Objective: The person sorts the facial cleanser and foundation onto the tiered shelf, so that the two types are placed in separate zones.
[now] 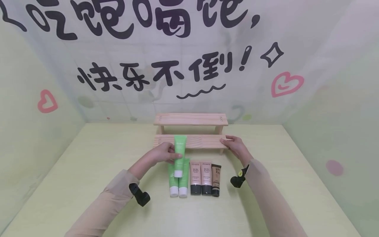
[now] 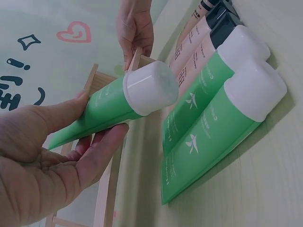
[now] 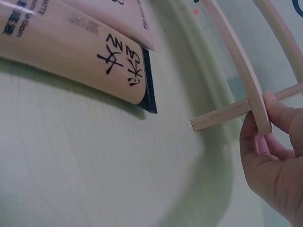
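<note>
My left hand [image 1: 164, 152] pinches a green squeeze tube [image 1: 179, 148] with a white cap, thumb on one side and fingers on the other. The tube is raised over two more green tubes [image 2: 208, 137] that lie side by side on the table, and its upper part overlaps the lower step of a two-step wooden rack [image 1: 201, 141] in the head view. My right hand [image 1: 235, 146] grips the right end of that lower step between thumb and fingers, as the right wrist view also shows.
Right of the green tubes lie two pink BB cream tubes [image 1: 195, 177] with black caps and a slimmer tan tube [image 1: 216, 180]. The rack's upper step [image 1: 189, 119] stands near the back wall [image 1: 124, 105], which bears black lettering. Side walls flank the pale table [image 1: 103, 158].
</note>
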### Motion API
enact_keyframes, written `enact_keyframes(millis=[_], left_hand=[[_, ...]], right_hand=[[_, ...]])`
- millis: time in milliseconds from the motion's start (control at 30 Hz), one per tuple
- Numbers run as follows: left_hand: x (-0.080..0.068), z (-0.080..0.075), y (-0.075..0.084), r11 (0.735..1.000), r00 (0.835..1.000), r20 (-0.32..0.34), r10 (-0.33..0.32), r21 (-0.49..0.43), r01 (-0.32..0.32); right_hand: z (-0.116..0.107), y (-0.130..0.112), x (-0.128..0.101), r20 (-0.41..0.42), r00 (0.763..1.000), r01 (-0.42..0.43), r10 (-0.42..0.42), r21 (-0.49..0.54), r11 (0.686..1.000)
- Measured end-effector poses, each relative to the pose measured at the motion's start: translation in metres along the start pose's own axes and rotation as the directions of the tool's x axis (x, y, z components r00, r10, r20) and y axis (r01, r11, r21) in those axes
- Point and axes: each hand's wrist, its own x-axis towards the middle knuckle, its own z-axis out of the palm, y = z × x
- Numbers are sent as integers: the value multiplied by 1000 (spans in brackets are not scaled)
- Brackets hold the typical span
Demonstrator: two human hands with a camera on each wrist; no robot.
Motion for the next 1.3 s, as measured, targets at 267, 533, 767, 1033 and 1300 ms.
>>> enact_keyframes(millis=[267,533,767,1033,1300], left_hand=[[4,3,2,1000,1000,-5,12,-12,-12],[15,6,6,999,999,-5,31,-34,-32],[16,9,14,998,999,12,51,-43,-50],[15,9,21,998,998,27,59,-10,-58],[22,12,27,999,999,-7,52,-16,-52]], right_hand=[[0,0,0,-1,1000,-3,3,18,1000],[2,1,1,-3,1000,11,-12,-9,1000],[1,2,2,-12,1000,1,-2,-19,1000],[0,4,2,-15,1000,-8,8,-12,1000],[0,4,2,-21,1000,3,-3,-5,1000]])
